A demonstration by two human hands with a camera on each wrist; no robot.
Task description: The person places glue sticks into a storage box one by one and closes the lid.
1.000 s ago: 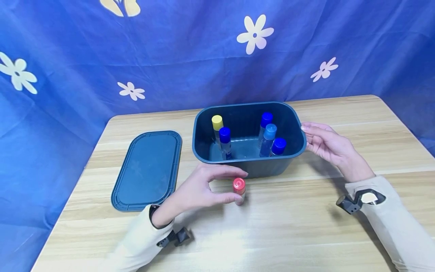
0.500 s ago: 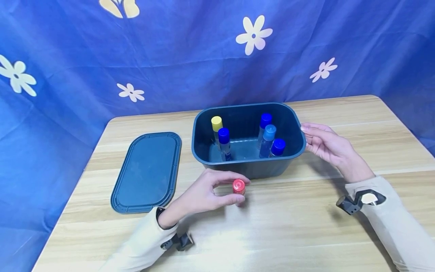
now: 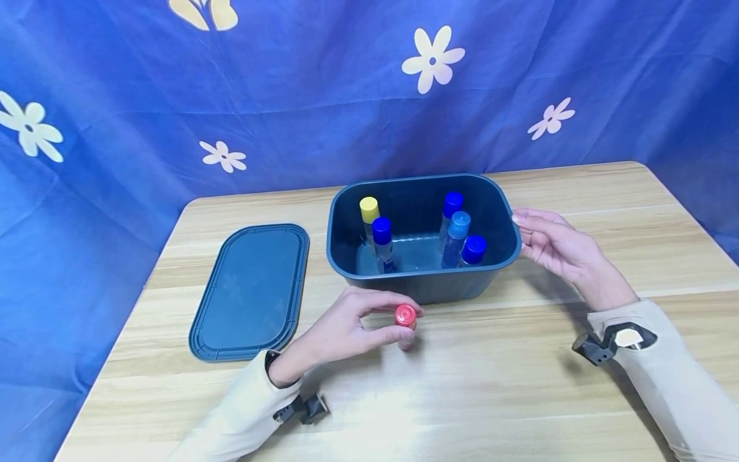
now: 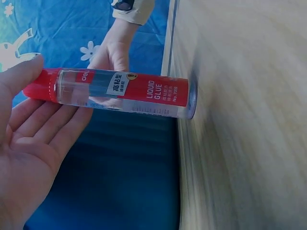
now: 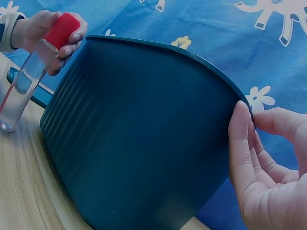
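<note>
My left hand [image 3: 352,324] pinches the red cap of a clear liquid glue bottle [image 3: 405,321] between thumb and fingers, in front of the dark teal bin. The left wrist view shows the red label of this glue bottle [image 4: 158,91]; its base is at the tabletop, though I cannot tell whether it touches. At the bin's right end my right hand [image 3: 554,247] pinches the rim of the bin [image 3: 424,276], as the right wrist view also shows. Inside the bin stand several more bottles: one yellow-capped bottle [image 3: 369,210] and others with blue caps [image 3: 453,204].
A flat teal lid [image 3: 248,292] lies on the wooden table [image 3: 491,385], left of the bin. Behind the table hangs a blue curtain [image 3: 323,115] with white flowers. Each sleeve carries a black wrist device, such as the one on the right [image 3: 612,340].
My left hand has moved slightly right, and its thumb and fingers have closed on the red cap. The right hand stays at the bin's rim.
</note>
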